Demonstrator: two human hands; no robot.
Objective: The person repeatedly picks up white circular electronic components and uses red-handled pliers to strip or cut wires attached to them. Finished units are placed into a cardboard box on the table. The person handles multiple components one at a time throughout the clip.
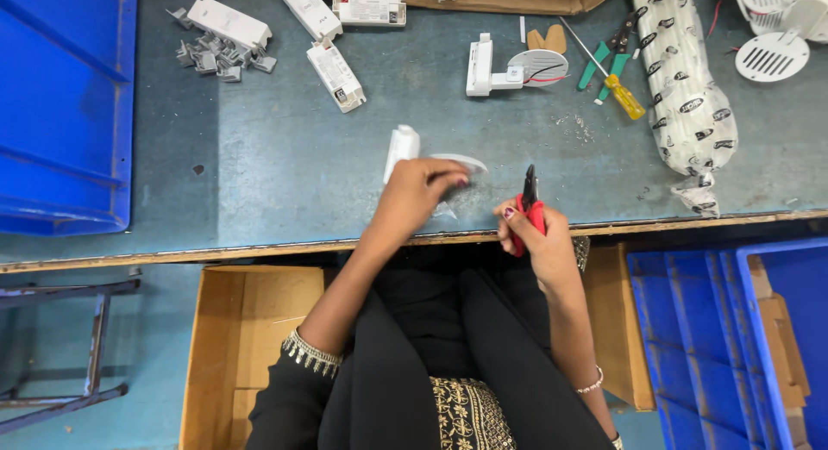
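Red-handled cutters [528, 210] gripped in right hand [535, 236]; left hand [414, 196] holding white box [401, 150].

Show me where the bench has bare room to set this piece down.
Bare bench lies between the blue bin, the white boxes and the left hand. Another patch sits between the cutters and the wrapped roll. The far edge is crowded.

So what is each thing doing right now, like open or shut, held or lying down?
Left hand: fingers closed on the white part.
White part: held at the table edge.
Right hand: fingers wrapped round the red cutters.
Red cutters: held upright, tip closed.
Yellow screwdriver: lying flat, untouched.
Green pliers: lying flat.
Cardboard box: open, under the table.
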